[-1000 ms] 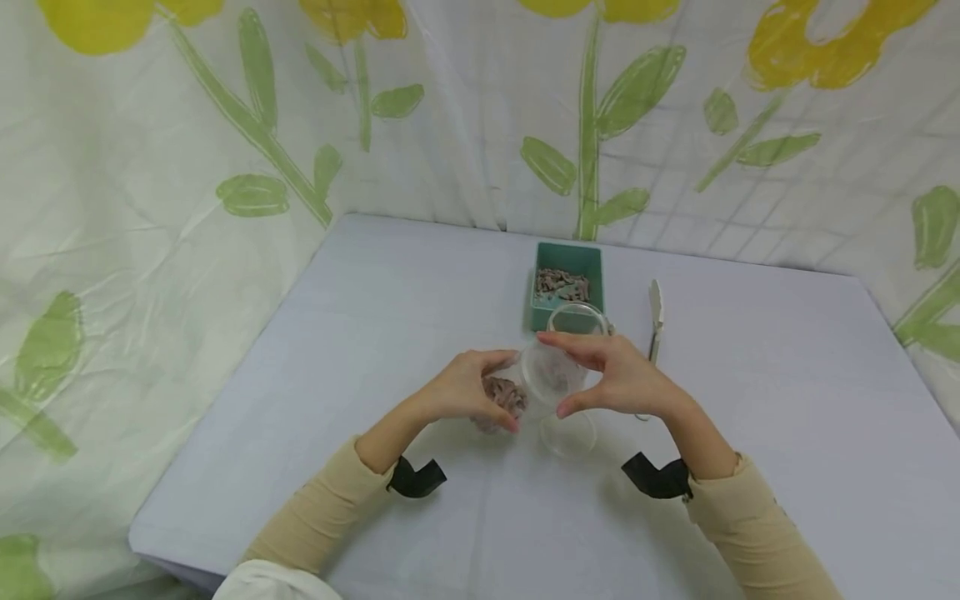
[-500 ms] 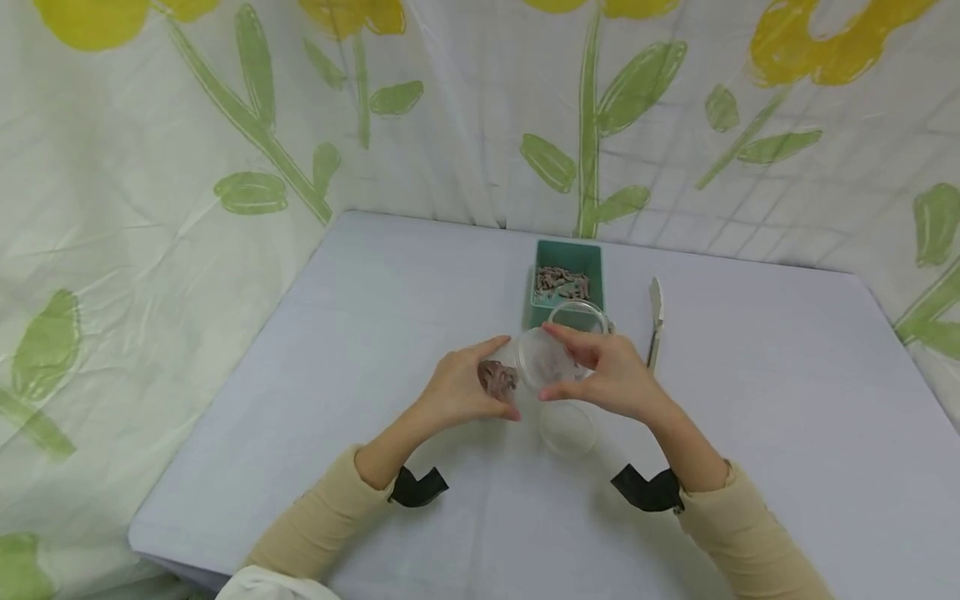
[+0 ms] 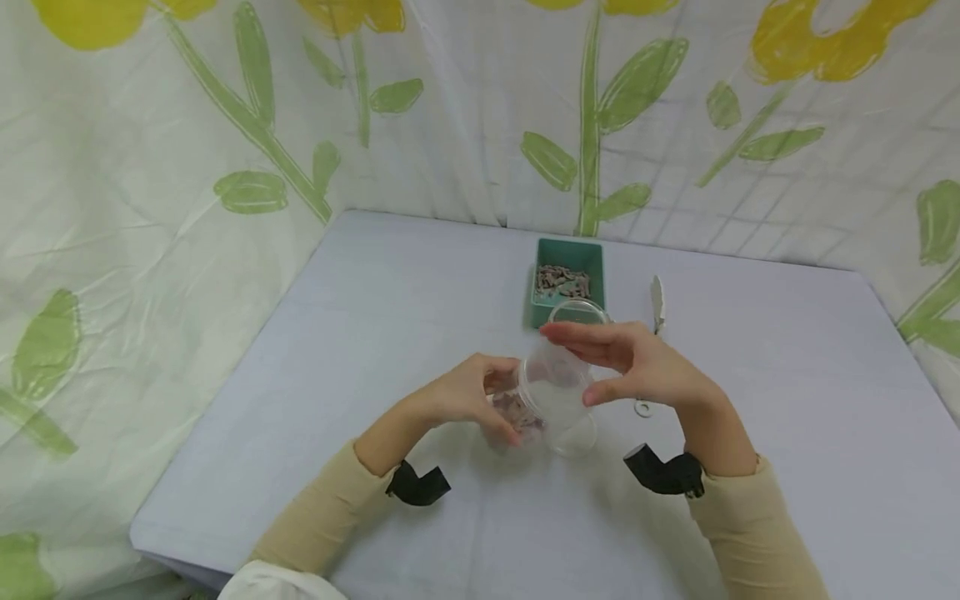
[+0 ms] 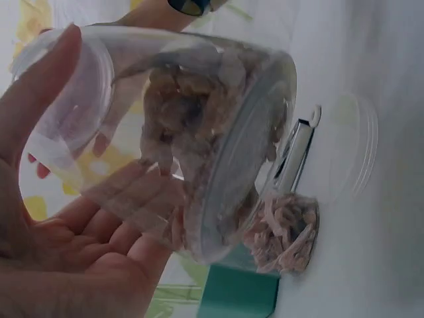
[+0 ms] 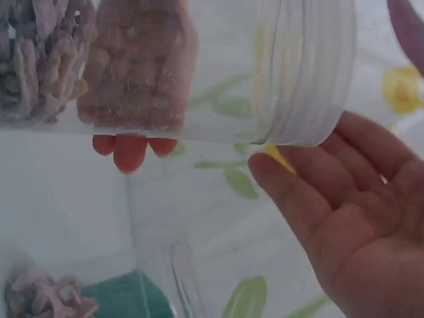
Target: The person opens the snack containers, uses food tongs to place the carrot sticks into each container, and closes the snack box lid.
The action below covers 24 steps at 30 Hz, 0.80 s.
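Note:
In my left hand (image 3: 476, 398) is a clear plastic jar (image 4: 192, 126), gripped round its side and tilted sideways. Brownish strips (image 4: 179, 99) lie in its base end. A translucent screw lid (image 5: 308, 73) covers the mouth, facing my right hand (image 3: 652, 367). The right fingers are spread and fairly straight around the lid, with a gap at the thumb; whether a fingertip touches it is hard to tell. A second clear jar (image 4: 285, 228) with similar strips stands on the table behind, its open rim showing above my right fingers in the head view.
A green box (image 3: 570, 250) with more brown strips stands at the back. Right of it lie what look like metal tongs (image 3: 657, 302), partly behind the right hand. A loose clear lid (image 3: 576, 437) lies on the table (image 3: 360, 300) below the held jar.
The right hand gripped the lid half a second ago; its fingers have since spread and moved slightly right. The held jar has tipped and come a little nearer.

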{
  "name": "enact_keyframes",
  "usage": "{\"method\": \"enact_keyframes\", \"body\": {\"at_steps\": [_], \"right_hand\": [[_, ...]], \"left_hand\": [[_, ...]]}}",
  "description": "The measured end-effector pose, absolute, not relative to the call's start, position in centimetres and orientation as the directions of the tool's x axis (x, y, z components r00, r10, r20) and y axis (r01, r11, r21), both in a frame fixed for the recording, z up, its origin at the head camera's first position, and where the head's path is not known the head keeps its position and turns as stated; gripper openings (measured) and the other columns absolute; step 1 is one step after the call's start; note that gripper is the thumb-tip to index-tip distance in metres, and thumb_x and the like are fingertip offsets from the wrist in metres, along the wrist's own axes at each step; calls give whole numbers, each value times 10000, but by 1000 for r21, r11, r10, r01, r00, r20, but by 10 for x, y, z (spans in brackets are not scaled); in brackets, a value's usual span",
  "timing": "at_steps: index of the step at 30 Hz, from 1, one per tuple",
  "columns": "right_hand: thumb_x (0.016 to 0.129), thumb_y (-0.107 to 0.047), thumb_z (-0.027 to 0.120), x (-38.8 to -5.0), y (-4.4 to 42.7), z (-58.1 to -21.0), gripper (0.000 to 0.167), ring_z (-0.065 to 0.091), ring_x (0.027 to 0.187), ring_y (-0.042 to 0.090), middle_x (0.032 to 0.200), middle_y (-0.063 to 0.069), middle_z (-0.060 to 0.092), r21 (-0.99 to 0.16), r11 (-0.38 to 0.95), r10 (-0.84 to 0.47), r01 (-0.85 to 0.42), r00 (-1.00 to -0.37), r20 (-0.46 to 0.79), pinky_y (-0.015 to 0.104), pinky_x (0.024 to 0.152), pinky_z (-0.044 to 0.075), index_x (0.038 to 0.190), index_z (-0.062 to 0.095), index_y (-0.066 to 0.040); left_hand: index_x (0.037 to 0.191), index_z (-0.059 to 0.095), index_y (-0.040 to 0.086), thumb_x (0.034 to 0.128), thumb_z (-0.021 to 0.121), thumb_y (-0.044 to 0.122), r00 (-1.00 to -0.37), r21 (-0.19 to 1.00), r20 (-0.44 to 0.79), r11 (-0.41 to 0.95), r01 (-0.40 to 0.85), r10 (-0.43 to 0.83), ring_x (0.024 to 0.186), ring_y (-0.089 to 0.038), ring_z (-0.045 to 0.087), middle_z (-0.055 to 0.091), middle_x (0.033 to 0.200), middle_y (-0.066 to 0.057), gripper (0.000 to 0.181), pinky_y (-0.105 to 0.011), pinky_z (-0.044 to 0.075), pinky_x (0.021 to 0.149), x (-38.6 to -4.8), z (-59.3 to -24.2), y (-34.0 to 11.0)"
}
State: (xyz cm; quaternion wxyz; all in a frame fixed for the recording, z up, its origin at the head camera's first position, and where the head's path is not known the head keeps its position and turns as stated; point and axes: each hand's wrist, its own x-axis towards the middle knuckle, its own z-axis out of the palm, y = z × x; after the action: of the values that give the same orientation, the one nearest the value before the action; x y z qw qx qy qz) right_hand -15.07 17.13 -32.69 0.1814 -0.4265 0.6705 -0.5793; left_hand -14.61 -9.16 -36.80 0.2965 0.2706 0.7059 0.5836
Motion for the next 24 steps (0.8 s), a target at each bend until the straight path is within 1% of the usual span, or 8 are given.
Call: {"method": "enact_keyframes", "body": {"at_steps": [2,4,6,9,12,15,19,24], "right_hand": [[840,-87,757,-153,171,-329,778,330,1407,207,1508,171,379,-922,-174,-833,-345,-448,325,322,1122,293,1463,324,85],[829,-141,775,-154,169,-331,831,290,1426,227,1536,105,355,-912,-249,-855,-325,-367,365,345,1135,272,1490,305,42],[810,-164,794,-154,167,-332,855,288,1426,232,1540,72,355,-905,-267,-860,-331,-342,378,348,1130,283,1504,318,-12],[793,-107,805,-152,165,-335,847,318,1409,216,1528,46,378,-899,-252,-850,-359,-362,383,333,1106,324,1501,346,-40],[787,-48,799,-149,164,-336,823,399,1358,172,1502,48,417,-892,-177,-819,-416,-441,368,316,1052,396,1481,361,3],[794,-10,784,-146,161,-335,774,468,1296,145,1477,155,428,-890,-38,-750,-454,-575,325,271,990,444,1438,367,95],[815,-38,773,-142,152,-336,714,461,1306,236,1455,254,408,-918,147,-590,-369,-778,218,213,972,434,1412,407,102],[837,-98,768,-137,135,-338,678,444,1313,312,1452,204,430,-924,296,-350,-243,-928,132,341,994,442,1408,440,62]], "left_hand": [[1279,547,-95,654,808,-109,-614,989,-125,146,-15,780,1136,-228,599,652,1193,-126,678,-318,440,994,-147,-368,-90],[1274,525,-130,656,789,-132,-569,990,-140,133,-54,811,1051,-166,619,661,1146,-118,673,-306,459,969,-147,-368,-89],[1274,515,-139,655,789,-124,-545,991,-130,120,-54,829,1024,-139,617,657,1140,-118,677,-307,464,962,-147,-368,-88],[1265,535,-118,649,807,-94,-556,994,-104,107,-26,825,1033,-151,621,656,1145,-127,674,-324,461,967,-147,-368,-90],[1267,551,-94,647,813,-79,-603,995,-80,103,3,794,1084,-178,614,640,1192,-180,672,-344,450,982,-147,-367,-92],[1283,549,-79,666,822,-68,-679,994,-71,112,17,731,1164,-205,584,618,1246,-195,675,-356,431,1009,-147,-367,-93],[1341,535,-27,686,847,-31,-808,986,-69,161,32,585,1267,-236,516,590,1324,-138,726,-384,402,1050,-143,-367,-89],[1396,487,-20,674,872,21,-923,970,-10,227,84,386,1306,-270,475,544,1377,-146,819,-406,388,1062,-139,-369,-81]]}}
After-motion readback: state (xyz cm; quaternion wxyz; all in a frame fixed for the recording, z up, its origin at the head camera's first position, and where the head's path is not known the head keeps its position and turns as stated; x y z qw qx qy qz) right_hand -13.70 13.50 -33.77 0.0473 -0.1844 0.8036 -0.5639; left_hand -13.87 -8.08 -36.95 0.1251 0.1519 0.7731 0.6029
